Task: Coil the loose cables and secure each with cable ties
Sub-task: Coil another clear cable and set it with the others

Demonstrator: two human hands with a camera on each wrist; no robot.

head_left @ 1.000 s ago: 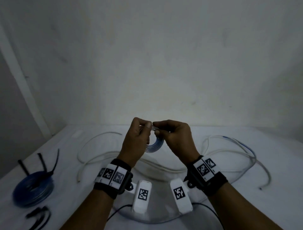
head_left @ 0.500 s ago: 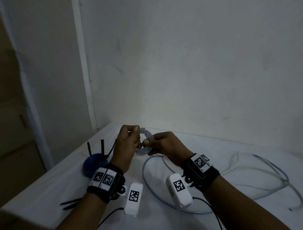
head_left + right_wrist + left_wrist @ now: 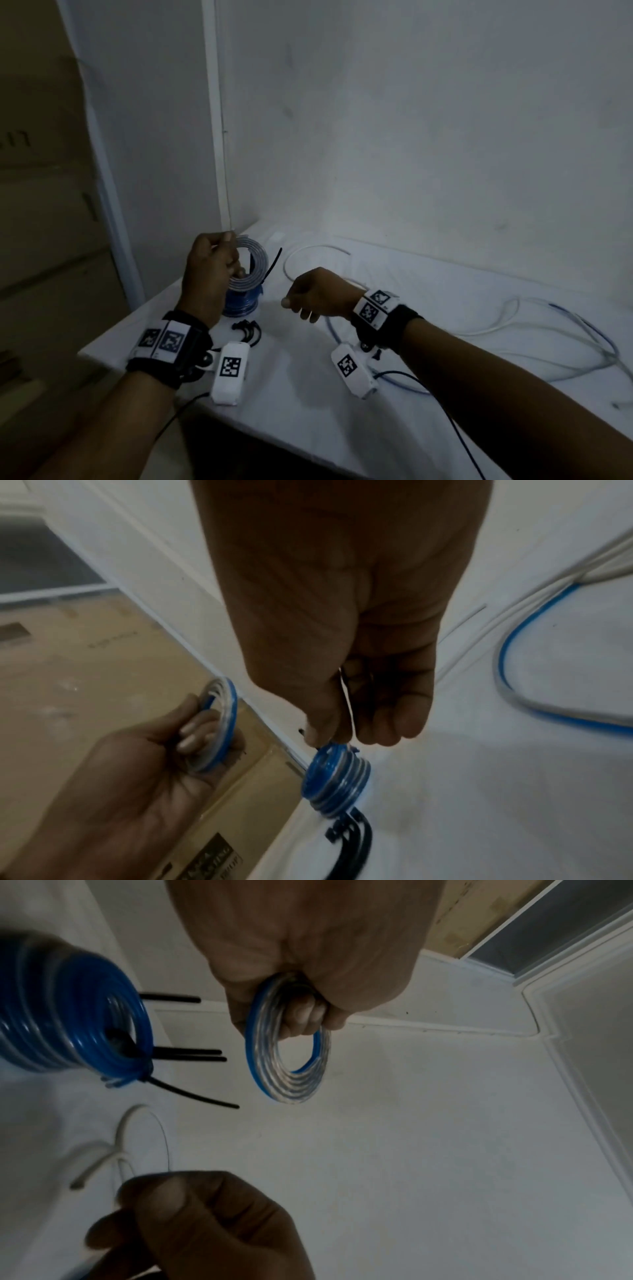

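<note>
Your left hand point(image 3: 209, 270) gripping a small flat cable coil point(image 3: 287, 1056) above the table point(image 3: 308, 394), your right hand point(image 3: 318, 294) loosely curled, holding nothing, near the tied blue coil point(image 3: 241, 303), spare cable ties point(image 3: 246, 330) beside it

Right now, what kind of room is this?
Probably a plain indoor work corner, not a kitchen: a white table pushed against bare white walls, loose cables spread across it, and cardboard boxes stacked beside it.
</note>
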